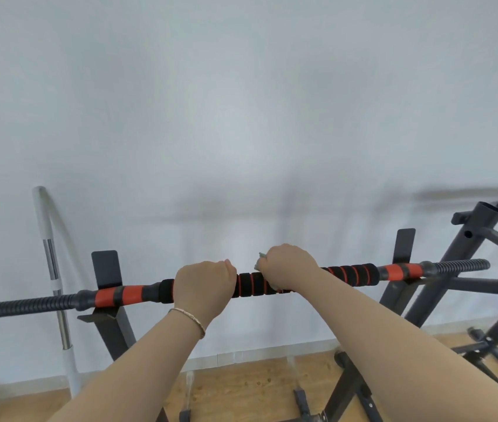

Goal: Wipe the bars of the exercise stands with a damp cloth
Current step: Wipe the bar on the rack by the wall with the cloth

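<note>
resting across the cradles of two dark stands, the bar point(348, 274) runs from lower on the left to a little higher on the right. its middle is wrapped in black foam with thin red rings. broad red and black bands sit over each cradle, and ribbed black ends jut out past both stands.

the left hand point(203, 287) grips the foam just left of the bar's middle. its fingers are curled over the top and down the far side, so only the knuckles and thumb show. a thin bracelet point(189, 318) circles that wrist. the right hand point(287, 268) sits just beside it, with a short stretch of foam between them. its fingers are closed around the bar and pinch a pale green cloth point(261, 259) against it. only a tuft of the cloth pokes out at the thumb side, with a scrap under the palm.

the left stand point(116, 324) and the right stand point(405, 245) each have a flat back plate rising behind the bar, and their legs reach down to the wooden floor point(241, 388). at the right end another dark tubular frame point(469, 248) stands close by. beyond the left end a white and chrome pole point(50, 254) leans on the plain pale wall point(241, 117).
</note>
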A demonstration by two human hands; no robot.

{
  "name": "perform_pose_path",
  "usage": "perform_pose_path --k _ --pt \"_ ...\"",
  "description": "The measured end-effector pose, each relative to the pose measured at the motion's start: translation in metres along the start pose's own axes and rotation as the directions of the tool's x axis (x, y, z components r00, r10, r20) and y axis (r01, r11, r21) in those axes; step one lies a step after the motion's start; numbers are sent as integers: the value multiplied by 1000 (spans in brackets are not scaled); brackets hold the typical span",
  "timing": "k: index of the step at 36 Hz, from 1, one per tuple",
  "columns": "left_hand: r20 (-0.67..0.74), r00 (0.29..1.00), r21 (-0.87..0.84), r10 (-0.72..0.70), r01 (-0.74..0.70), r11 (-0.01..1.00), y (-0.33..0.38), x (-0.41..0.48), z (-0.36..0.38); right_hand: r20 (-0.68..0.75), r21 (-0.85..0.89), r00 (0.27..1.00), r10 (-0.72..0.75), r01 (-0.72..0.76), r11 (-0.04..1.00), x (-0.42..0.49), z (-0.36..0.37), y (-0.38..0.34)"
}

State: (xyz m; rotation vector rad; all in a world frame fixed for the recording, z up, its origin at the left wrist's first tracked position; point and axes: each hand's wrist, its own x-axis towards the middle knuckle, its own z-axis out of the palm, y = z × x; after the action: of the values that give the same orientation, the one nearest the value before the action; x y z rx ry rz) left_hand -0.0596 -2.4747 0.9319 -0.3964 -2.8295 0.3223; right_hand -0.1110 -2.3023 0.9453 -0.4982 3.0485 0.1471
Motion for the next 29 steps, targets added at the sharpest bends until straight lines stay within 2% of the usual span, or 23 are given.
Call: perform_pose_path --k 1,3,4,6,7,8,9,10,11,13,14,16,18,21,25,29 --pt "-32 999 -15 6 -6 1000 1 -2 1 64 -10 998 -24 25 1000 0 -5 0" --pt "-218 976 -36 21 -29 999 2 -7 10 155 -9 986 -54 56 998 2 -10 2" --pt "-292 956 -28 21 -31 999 2 -10 16 159 33 986 -44 40 999 3 -13 5" --pt "-313 950 -9 15 -18 1000 3 -16 21 38 230 998 59 -66 971 4 -17 20" --pt "-299 954 -8 12 -16 1000 2 -18 19 -18 430 983 183 -157 889 -2 -20 29" --pt "-270 963 -13 1 -5 1000 1 -18 18 -64 624 952 300 -196 757 -9 -21 39" --pt "-239 971 -7 -21 20 1000 0 -17 16 -141 756 907 396 -160 635 -19 -22 46" --pt "-222 974 5 -50 52 999 -2 -13 18 -240 796 860 450 -91 598 -28 -18 53" --pt "-187 980 18 -63 68 998 -3 -10 16 -333 775 824 458 -37 630 -41 -14 57" --pt "-119 990 46 -78 84 995 1 -2 4 -463 581 825 325 5 814 -57 3 59" --pt "-62 995 58 -77 81 995 6 2 -4 -480 449 848 224 18 893 -61 15 58" --pt "2 999 63 -35 35 997 17 13 -8 -477 251 873 104 22 968 -65 32 51" --pt "124 992 8 -18 17 1000 28 23 -12 -512 146 856 66 12 989 -65 41 46" --pt "159 987 -1 -27 28 1000 36 22 -12 -612 108 789 58 11 994 -59 44 48" --pt "92 995 28 -23 20 999 34 16 -7 -595 42 802 44 -23 999 -50 40 50" --pt "62 998 54 -14 11 998 37 15 -3 -521 -68 854 -3 -38 997 -42 40 52"
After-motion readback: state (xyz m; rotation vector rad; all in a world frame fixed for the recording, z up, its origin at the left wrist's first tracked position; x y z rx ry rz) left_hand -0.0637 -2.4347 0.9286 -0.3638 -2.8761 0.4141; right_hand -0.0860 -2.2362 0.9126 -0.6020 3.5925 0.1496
